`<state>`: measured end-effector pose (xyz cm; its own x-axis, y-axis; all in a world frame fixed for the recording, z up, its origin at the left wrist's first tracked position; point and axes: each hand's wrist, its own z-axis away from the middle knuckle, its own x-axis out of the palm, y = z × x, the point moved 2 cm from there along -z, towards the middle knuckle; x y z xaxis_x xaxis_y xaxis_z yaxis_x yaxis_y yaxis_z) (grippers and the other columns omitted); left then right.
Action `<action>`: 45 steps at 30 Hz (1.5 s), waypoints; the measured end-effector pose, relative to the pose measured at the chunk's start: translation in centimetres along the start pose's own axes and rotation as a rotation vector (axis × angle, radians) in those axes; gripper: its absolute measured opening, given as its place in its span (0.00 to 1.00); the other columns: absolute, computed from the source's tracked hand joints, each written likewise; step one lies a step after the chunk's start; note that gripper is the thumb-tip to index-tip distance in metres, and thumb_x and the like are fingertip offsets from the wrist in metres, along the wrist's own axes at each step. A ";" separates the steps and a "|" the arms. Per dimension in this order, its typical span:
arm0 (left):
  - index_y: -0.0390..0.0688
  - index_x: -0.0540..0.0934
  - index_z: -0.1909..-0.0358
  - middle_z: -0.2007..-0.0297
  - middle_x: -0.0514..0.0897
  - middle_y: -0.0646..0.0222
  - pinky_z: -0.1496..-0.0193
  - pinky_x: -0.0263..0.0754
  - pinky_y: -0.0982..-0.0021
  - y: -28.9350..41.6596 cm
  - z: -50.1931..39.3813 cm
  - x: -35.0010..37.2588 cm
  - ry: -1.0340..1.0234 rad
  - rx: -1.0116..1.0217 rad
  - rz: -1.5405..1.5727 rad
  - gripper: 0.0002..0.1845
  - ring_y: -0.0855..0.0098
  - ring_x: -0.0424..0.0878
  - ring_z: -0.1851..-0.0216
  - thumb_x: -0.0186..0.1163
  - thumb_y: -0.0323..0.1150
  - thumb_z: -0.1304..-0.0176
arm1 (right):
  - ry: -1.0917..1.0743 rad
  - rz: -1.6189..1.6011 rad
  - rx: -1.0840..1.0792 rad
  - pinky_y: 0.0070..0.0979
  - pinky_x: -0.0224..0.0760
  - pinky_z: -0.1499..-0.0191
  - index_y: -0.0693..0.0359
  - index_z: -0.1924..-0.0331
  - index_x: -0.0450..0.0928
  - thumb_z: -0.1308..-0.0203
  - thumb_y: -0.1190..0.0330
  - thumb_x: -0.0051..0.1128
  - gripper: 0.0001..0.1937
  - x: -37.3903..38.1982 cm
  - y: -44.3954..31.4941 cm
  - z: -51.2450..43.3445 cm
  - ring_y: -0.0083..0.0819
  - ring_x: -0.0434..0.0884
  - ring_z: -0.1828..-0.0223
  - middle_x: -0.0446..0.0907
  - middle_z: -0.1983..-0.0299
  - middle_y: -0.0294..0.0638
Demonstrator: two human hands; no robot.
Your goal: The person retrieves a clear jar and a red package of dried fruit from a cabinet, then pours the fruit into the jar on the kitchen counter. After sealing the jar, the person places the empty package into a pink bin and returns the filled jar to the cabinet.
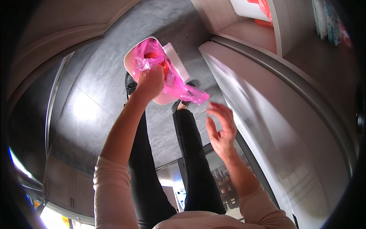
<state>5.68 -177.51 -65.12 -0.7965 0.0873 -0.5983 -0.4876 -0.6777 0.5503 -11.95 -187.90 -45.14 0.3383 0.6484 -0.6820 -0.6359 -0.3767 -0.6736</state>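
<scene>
A pale waste bin stands on the floor before my feet with a pink plastic bag in it. Red material shows inside the bag. My left hand is closed on the bag at the bin's near side; its fingertips are hidden behind the back of the hand. Part of the pink bag hangs over the bin's right side, and its loose end lies towards my right hand. That hand is slightly blurred, apart from the bag, with its fingers curved and spread and nothing in them.
A pale flat panel, perhaps the bin's lid, stands along its right side. To the right is an open white cabinet door, with shelves holding bags above it. Grey floor extends left towards dark cabinet fronts.
</scene>
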 end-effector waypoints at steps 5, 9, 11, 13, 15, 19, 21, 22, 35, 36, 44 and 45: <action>0.37 0.79 0.54 0.63 0.84 0.64 0.62 0.78 0.71 2.1 10.8 -8.6 0.381 0.134 0.505 0.10 0.71 0.82 0.66 0.58 0.25 0.36 | -0.399 0.043 0.321 0.39 0.62 0.42 0.54 0.50 0.77 0.47 0.74 0.59 0.18 -0.5 0.5 14.3 0.42 0.73 0.42 0.77 0.45 0.40; 0.36 0.74 0.44 0.65 0.84 0.65 0.71 0.75 0.75 -3.9 9.7 -8.8 0.651 -0.439 0.940 0.21 0.77 0.80 0.72 0.61 0.36 0.35 | -0.653 0.247 0.382 0.46 0.55 0.39 0.50 0.51 0.77 0.46 0.67 0.59 0.16 0.6 0.0 21.9 0.39 0.65 0.36 0.75 0.43 0.34; 0.37 0.70 0.40 0.62 0.84 0.63 0.69 0.76 0.76 -5.3 8.4 -3.8 0.421 -0.606 0.951 0.31 0.75 0.82 0.72 0.66 0.42 0.40 | -0.707 0.335 0.320 0.48 0.53 0.38 0.49 0.52 0.78 0.46 0.66 0.58 0.15 1.1 0.1 22.1 0.38 0.63 0.34 0.74 0.43 0.31; 0.36 0.74 0.44 0.62 0.85 0.56 0.67 0.78 0.69 -3.1 7.2 -0.7 0.174 -0.580 0.751 0.30 0.65 0.85 0.71 0.67 0.43 0.45 | -0.719 0.329 0.353 0.49 0.51 0.38 0.50 0.54 0.78 0.46 0.66 0.58 0.14 1.3 0.6 22.1 0.38 0.61 0.33 0.75 0.44 0.29; 0.36 0.77 0.49 0.63 0.85 0.52 0.65 0.77 0.63 -6.2 5.9 3.6 0.176 -0.566 0.558 0.26 0.57 0.85 0.68 0.64 0.42 0.46 | -0.709 0.315 0.347 0.49 0.53 0.38 0.50 0.57 0.79 0.46 0.67 0.57 0.11 0.9 0.9 22.0 0.38 0.62 0.34 0.75 0.45 0.28; 0.36 0.81 0.61 0.68 0.85 0.49 0.62 0.75 0.56 -5.6 4.0 5.1 0.265 -0.513 0.516 0.17 0.50 0.84 0.63 0.59 0.39 0.46 | -0.663 0.287 0.351 0.49 0.55 0.40 0.50 0.59 0.79 0.47 0.67 0.57 0.10 1.3 1.4 22.1 0.36 0.64 0.35 0.76 0.46 0.27; 0.36 0.82 0.59 0.69 0.85 0.54 0.62 0.75 0.61 -7.4 3.1 5.9 0.186 -0.613 0.443 0.17 0.59 0.84 0.67 0.59 0.37 0.46 | -0.660 0.296 0.349 0.48 0.56 0.40 0.50 0.60 0.79 0.47 0.67 0.57 0.09 0.9 2.1 21.7 0.36 0.65 0.35 0.76 0.46 0.27; 0.35 0.82 0.59 0.69 0.85 0.57 0.63 0.75 0.63 -5.0 2.4 4.8 0.245 -0.576 0.654 0.17 0.63 0.83 0.68 0.59 0.37 0.46 | -0.662 0.314 0.367 0.49 0.57 0.41 0.50 0.61 0.79 0.47 0.67 0.56 0.08 0.9 2.1 21.4 0.36 0.65 0.35 0.76 0.46 0.28; 0.37 0.80 0.57 0.69 0.85 0.52 0.65 0.80 0.63 15.3 -11.0 -9.5 0.140 -0.189 0.848 0.16 0.60 0.87 0.70 0.55 0.34 0.47 | -0.625 0.314 0.388 0.49 0.59 0.43 0.51 0.61 0.79 0.47 0.65 0.56 0.09 0.7 3.8 21.0 0.36 0.66 0.36 0.77 0.46 0.28; 0.37 0.79 0.58 0.69 0.85 0.52 0.66 0.81 0.63 15.8 -12.4 -9.5 0.160 -0.149 0.845 0.16 0.60 0.87 0.71 0.55 0.33 0.47 | -0.617 0.316 0.383 0.49 0.59 0.43 0.51 0.61 0.79 0.47 0.65 0.56 0.09 0.6 3.9 20.9 0.36 0.66 0.36 0.77 0.46 0.28; 0.32 0.74 0.59 0.70 0.85 0.48 0.58 0.80 0.62 18.7 -20.8 -4.9 0.186 -0.118 0.785 0.17 0.54 0.86 0.72 0.53 0.33 0.48 | -0.552 0.274 0.402 0.48 0.59 0.41 0.50 0.61 0.79 0.47 0.64 0.56 0.09 -1.1 4.4 19.1 0.35 0.67 0.36 0.78 0.47 0.28; 0.32 0.74 0.58 0.69 0.84 0.47 0.55 0.79 0.61 19.0 -21.3 -4.4 0.182 -0.110 0.765 0.18 0.52 0.86 0.70 0.53 0.34 0.47 | -0.537 0.261 0.403 0.47 0.59 0.41 0.50 0.61 0.79 0.46 0.64 0.55 0.09 -1.2 4.4 18.8 0.34 0.67 0.36 0.78 0.47 0.28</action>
<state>7.53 -206.29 -64.44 -0.8206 -0.5460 -0.1687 0.2170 -0.5708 0.7919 -28.22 -177.86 -41.94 -0.1817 0.8453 -0.5025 -0.8911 -0.3576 -0.2794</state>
